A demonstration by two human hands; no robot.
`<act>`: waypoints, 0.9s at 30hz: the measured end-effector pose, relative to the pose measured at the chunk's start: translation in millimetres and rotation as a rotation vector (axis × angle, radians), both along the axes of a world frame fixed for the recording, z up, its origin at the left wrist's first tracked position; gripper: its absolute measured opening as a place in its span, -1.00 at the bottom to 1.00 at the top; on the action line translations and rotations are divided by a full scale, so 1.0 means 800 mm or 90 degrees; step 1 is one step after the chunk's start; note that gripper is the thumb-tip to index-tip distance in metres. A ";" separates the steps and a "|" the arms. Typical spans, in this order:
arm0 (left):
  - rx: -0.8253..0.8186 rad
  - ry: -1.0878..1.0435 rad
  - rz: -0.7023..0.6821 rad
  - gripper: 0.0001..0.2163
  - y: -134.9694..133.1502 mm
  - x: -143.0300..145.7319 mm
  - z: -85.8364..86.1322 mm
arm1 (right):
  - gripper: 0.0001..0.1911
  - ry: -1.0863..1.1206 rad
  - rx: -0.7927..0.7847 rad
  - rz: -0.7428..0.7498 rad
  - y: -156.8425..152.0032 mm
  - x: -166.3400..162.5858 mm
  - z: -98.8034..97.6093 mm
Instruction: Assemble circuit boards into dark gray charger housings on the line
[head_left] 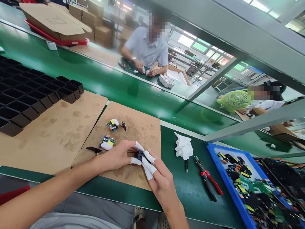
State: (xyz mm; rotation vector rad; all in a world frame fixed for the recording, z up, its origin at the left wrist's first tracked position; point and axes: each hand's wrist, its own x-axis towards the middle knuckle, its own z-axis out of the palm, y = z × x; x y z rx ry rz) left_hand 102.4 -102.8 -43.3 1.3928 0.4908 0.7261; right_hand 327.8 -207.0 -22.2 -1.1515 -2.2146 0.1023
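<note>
Both my hands meet over the cardboard sheet around a small black plastic housing (139,155). My left hand (119,155) pinches it from the left between thumb and finger. From the right, my right hand (158,173) has its fingers closed on it, covering much of that side. White finger cots cover several fingertips. Left of the housing lie two small circuit boards: the nearer board (107,142) with a black plug part (94,149) beside it, and the farther board (113,124) with another black plug part (123,126) at its right end.
Black open cups (35,92) fill the left. To the right lie a crumpled white tissue (183,146), tweezers (186,166), red-handled pliers (206,178) and a blue-rimmed tray (228,187) of circuit boards. Across the green conveyor (133,86) a person (150,47) works; a green fan (235,100) stands right.
</note>
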 end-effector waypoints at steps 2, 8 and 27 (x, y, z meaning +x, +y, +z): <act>0.019 0.014 0.004 -0.74 0.002 -0.001 0.000 | -0.29 0.025 -0.004 -0.009 0.000 -0.001 0.000; 0.106 0.105 0.074 -0.48 -0.026 -0.012 0.018 | -0.34 0.037 -0.010 -0.022 0.002 0.001 0.002; 0.399 0.285 0.399 -0.72 -0.137 -0.066 -0.009 | -0.54 0.161 0.008 -0.179 0.004 -0.044 0.004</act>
